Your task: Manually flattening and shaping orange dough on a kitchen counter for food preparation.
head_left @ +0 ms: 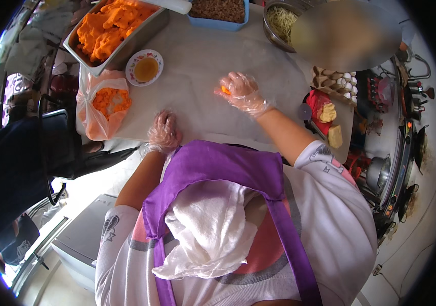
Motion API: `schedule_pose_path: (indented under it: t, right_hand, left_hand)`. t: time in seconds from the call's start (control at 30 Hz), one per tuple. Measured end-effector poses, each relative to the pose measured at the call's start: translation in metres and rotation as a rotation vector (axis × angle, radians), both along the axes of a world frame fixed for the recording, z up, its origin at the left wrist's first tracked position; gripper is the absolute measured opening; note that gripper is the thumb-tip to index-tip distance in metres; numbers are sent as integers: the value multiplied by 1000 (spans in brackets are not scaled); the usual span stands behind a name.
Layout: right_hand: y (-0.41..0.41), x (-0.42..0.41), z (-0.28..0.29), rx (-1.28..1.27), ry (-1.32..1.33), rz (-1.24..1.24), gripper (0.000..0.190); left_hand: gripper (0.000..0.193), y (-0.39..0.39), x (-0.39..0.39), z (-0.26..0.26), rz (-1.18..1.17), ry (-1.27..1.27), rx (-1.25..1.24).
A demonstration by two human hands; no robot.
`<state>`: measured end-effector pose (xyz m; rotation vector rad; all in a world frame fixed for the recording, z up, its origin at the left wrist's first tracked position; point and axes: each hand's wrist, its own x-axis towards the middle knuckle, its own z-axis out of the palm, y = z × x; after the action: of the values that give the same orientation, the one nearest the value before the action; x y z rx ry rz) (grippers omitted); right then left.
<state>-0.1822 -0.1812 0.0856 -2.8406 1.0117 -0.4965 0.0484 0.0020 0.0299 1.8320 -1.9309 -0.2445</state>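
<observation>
My right hand (241, 91), in a clear plastic glove, is closed around a small piece of orange dough (225, 90) above the middle of the grey worktop (206, 57). Only a bit of the dough shows between the fingers. Near the front edge of the worktop rests my left hand (165, 130), gloved too, with its fingers curled; its palm is hidden. To its left lies an open plastic bag (87, 111) holding crumbly orange mash (112, 101). Beyond that stand a flower-patterned dish (130, 74) of yellowish liquid and a deep metal pan (135, 44) of orange dough (112, 26).
Along the back are a blue container (219, 25) of crumbled brown filling and a metal bowl (273, 36) of pale shreds. Right are an egg carton (321, 80) and a yellow block (334, 136). Stove controls (397, 191) line the right side; a dark-clothed person (11, 164) is left.
</observation>
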Motion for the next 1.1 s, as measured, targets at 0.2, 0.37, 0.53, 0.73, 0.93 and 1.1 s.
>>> schedule_pose_path:
  t: [0.2, 0.37, 0.53, 0.73, 0.93, 1.1]
  right_hand:
    - [-24, 8, 1, 275, -11, -48, 22]
    - [-23, 23, 18, 467, 433, -48, 29]
    - [-13, 18, -3, 440, 477, -71, 42]
    - [-4, 29, -15, 254, 491, -58, 48]
    - [-4, 35, -7, 160, 497, 2, 50]
    - [-23, 31, -17, 324, 409, 1, 54]
  left_hand:
    - [48, -2, -1, 6, 4, -9, 60]
    - [48, 0, 1, -2, 0, -1, -24]
    - [47, -2, 0, 1, 4, -7, -51]
    - [48, -2, 0, 1, -4, -17, -67]
    - [49, -2, 1, 1, -20, -13, -86]
    - [48, -1, 0, -3, -3, 29, -83]
